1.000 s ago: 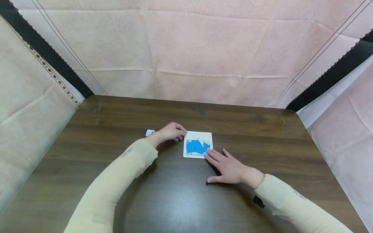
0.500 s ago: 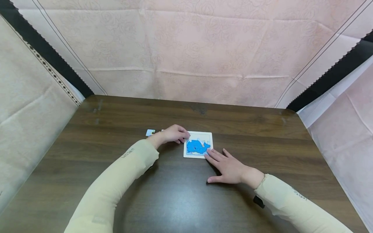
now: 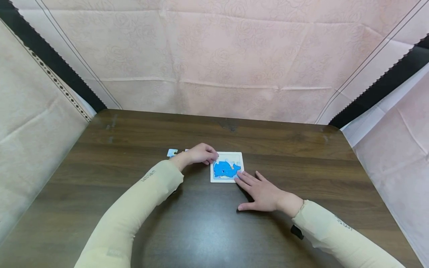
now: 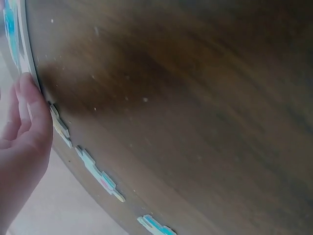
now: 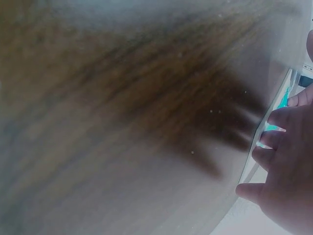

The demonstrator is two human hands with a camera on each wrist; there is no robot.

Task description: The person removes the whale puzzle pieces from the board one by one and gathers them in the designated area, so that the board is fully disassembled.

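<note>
A square jigsaw puzzle (image 3: 226, 170) with a blue whale in a white frame lies flat on the table, also seen edge-on in the left wrist view. My left hand (image 3: 202, 153) reaches over its upper left corner, thumb and fingers pinched around a small pale puzzle piece (image 4: 22, 111) that the fingers mostly hide. Spread out, my right hand (image 3: 262, 191) lies with its straight fingertips on the puzzle's lower right corner, the thumb pointing left over the table. In the right wrist view those fingers (image 5: 283, 117) overlap the frame's edge.
Loose puzzle pieces (image 4: 100, 175) lie on the table left of the puzzle; one light-blue piece (image 3: 172, 152) shows beyond the left wrist. The brown wooden table (image 3: 214, 230) extends on all sides, with pale cloth (image 3: 214, 56) hanging behind its far edge.
My left hand has shifted slightly right and toward me, its fingertips now over the puzzle's upper left corner. The right hand stays put on the lower right corner.
</note>
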